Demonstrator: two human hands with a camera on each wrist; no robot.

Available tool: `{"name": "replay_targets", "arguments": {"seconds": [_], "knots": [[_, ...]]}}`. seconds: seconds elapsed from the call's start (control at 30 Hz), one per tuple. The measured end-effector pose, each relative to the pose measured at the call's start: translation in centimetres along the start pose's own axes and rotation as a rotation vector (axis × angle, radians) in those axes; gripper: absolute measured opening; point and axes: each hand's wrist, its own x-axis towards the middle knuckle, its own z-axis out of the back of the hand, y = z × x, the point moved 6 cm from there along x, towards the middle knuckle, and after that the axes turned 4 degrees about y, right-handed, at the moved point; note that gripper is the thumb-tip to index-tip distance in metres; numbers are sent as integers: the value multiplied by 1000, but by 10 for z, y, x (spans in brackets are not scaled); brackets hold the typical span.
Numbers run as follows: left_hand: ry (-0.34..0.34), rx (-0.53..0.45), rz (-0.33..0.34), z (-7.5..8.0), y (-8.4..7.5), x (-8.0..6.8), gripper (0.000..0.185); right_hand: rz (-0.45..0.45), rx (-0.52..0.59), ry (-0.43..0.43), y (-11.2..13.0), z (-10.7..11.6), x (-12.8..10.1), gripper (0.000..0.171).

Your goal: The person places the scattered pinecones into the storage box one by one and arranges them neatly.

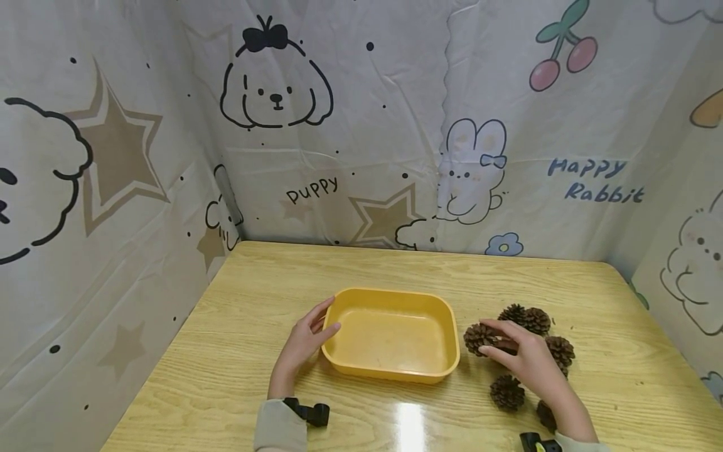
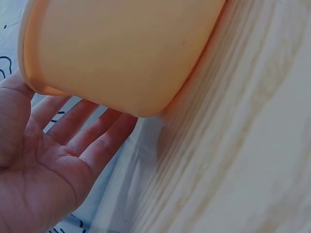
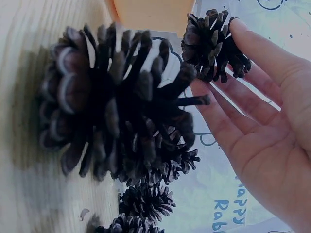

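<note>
Left hand (image 1: 303,340) is gripping the left end of the yellow plastic tray (image 1: 390,339): thumb is hooking over the rim to the inside, fingers are bracing the outer wall. Likely steadying it; a light shell could be sliding around otherwise. Tray is sitting flat on the wood-grain surface (image 1: 198,376), left of the cones; the spot is probably suiting both hands.

Right hand (image 1: 528,359) is pinching 1 pine cone (image 1: 476,339) between thumb and fingertips, just right of the tray. Right wrist view is showing that cone raised off the surface. Tip pinch is presumably fitting the stiff open scales: few contact spots, little crushing.

Loose cones are lying on the right: far cone (image 1: 511,315) with neighbour cone (image 1: 537,321) side by side, right cone (image 1: 561,350) beyond the hand, near cone (image 1: 507,393), plus corner cone (image 1: 545,417) partly hiding behind the right forearm. Something dark is showing under the right cone; can't tell if it's 1 more. Cluster is sitting within easy right-hand reach, likely why it's there.
</note>
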Motion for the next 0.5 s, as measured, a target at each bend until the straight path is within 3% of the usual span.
{"name": "replay_targets", "arguments": {"seconds": [0.5], "knots": [[-11,-12,4,1,1,-1,61,26,1,-24,7,-1,4,46]]}}
